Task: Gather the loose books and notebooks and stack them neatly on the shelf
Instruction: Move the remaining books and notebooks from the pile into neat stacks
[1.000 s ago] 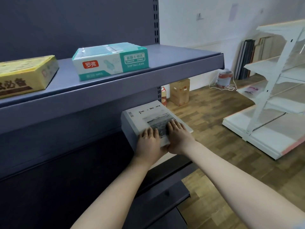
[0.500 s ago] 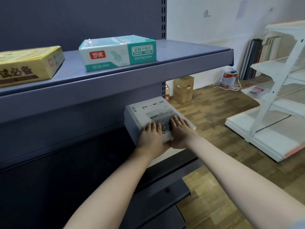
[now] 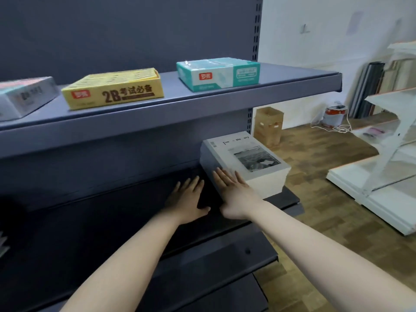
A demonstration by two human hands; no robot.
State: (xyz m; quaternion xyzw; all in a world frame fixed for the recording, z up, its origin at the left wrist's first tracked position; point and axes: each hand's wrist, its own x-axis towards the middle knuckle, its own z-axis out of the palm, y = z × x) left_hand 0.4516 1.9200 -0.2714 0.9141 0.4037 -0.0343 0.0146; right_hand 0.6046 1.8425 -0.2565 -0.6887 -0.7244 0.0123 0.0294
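Note:
A squared-up stack of white books (image 3: 245,161), its top cover showing a grey photo, rests at the right end of the dark middle shelf (image 3: 112,210). My right hand (image 3: 234,190) lies flat with fingers spread against the stack's left side. Left of it, my left hand (image 3: 186,199) hovers palm-down over the bare dark shelf, fingers apart, holding nothing and apart from the books.
The upper grey shelf (image 3: 292,86) carries a yellow box (image 3: 114,91), a teal box (image 3: 218,75) and a grey box (image 3: 24,95). On the wooden floor to the right are a cardboard box (image 3: 269,124), a paint can (image 3: 334,115) and a white shelving rack (image 3: 387,154).
Both hands have slid off the top of the book stack to its left. The left hand now hovers over the bare shelf and the right rests on the stack's side. The view shifted left.

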